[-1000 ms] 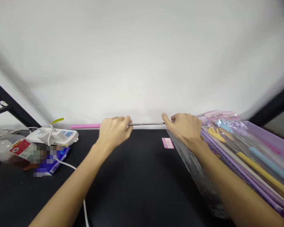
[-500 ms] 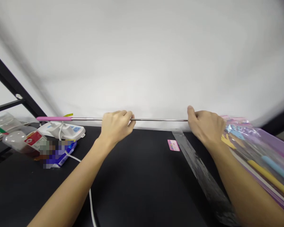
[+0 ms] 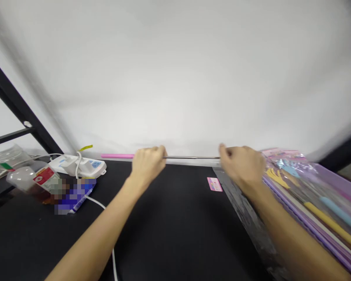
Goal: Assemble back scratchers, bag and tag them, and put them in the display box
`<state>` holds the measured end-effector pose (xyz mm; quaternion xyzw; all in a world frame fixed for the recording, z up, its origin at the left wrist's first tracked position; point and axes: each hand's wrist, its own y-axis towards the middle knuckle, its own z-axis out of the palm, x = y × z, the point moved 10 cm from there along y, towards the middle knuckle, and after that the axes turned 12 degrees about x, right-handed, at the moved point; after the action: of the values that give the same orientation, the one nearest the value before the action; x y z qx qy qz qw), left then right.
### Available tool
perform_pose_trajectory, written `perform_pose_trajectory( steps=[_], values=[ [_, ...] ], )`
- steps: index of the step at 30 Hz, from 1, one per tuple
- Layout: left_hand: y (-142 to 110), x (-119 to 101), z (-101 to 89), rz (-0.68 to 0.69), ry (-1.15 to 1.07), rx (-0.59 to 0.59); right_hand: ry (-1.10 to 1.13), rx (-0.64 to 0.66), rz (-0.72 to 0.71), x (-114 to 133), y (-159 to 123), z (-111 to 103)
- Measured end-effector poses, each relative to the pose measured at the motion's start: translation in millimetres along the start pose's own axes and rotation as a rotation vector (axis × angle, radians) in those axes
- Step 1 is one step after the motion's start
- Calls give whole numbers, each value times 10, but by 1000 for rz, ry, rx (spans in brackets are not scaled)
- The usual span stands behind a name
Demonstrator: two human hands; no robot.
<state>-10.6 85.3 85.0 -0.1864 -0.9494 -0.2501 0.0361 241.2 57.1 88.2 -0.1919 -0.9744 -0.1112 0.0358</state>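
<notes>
A telescopic back scratcher with a pink handle (image 3: 117,156) and a thin metal rod (image 3: 190,157) is stretched level above the desk's back edge, in front of the white wall. My left hand (image 3: 148,164) is closed around it where the handle meets the rod. My right hand (image 3: 242,164), slightly blurred, is closed around the rod's other end and hides its tip. A small pink card (image 3: 214,184) lies on the black desk (image 3: 175,226) between my forearms. Beside it a long clear plastic sleeve (image 3: 236,195) runs partly under my right forearm.
On the right, a purple tray (image 3: 330,175) holds several bagged back scratchers (image 3: 318,207) with hand-shaped ends. At the left are a white power strip (image 3: 96,166) with its cable, a blue packet (image 3: 76,197) and a clear bottle (image 3: 23,177) with a red label.
The back scratcher has become shorter: its pink handle has slid right, up to my left hand. My right hand has moved a little left, and the view has shifted slightly.
</notes>
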Motion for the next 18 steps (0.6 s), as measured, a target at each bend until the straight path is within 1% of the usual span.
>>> perform_pose_trajectory(
  steps=[1, 2, 3, 4, 5, 7, 8, 9, 10, 11, 13, 15, 17, 18],
  values=[
    [0, -138, 10, 67, -7, 13, 6, -17, -53, 127, -34, 13],
    [-6, -203, 3, 106, -14, 12, 15, -26, -71, 187, -49, 23],
    [-15, -201, -10, 127, -19, 7, 21, -22, -80, 202, -42, 35],
    [-20, -128, -29, 121, -15, -3, 27, -24, -66, 157, -17, 34],
    [-21, 9, -45, 81, 0, -12, 33, -29, -36, 68, 18, 24],
    [-22, 399, -76, -100, 65, -29, 50, -62, 62, -178, 84, -22],
    [-26, 559, -88, -175, 76, -34, 57, -82, 99, -274, 103, -46],
    [-27, 651, -100, -211, 74, -42, 61, -93, 113, -323, 112, -58],
    [-24, 677, -112, -218, 60, -51, 63, -94, 102, -316, 114, -58],
    [-18, 644, -122, -201, 40, -59, 61, -87, 72, -264, 107, -47],
    [-9, 458, -122, -138, -4, -61, 54, -69, 3, -87, 61, -13],
    [-19, 203, -75, -78, -37, -27, 51, -70, -38, 93, -17, 7],
    [-41, -90, 16, -4, -64, 35, 44, -74, -81, 272, -109, 28],
    [-54, -257, 74, 54, -79, 77, 38, -73, -119, 373, -158, 40]
  ],
)
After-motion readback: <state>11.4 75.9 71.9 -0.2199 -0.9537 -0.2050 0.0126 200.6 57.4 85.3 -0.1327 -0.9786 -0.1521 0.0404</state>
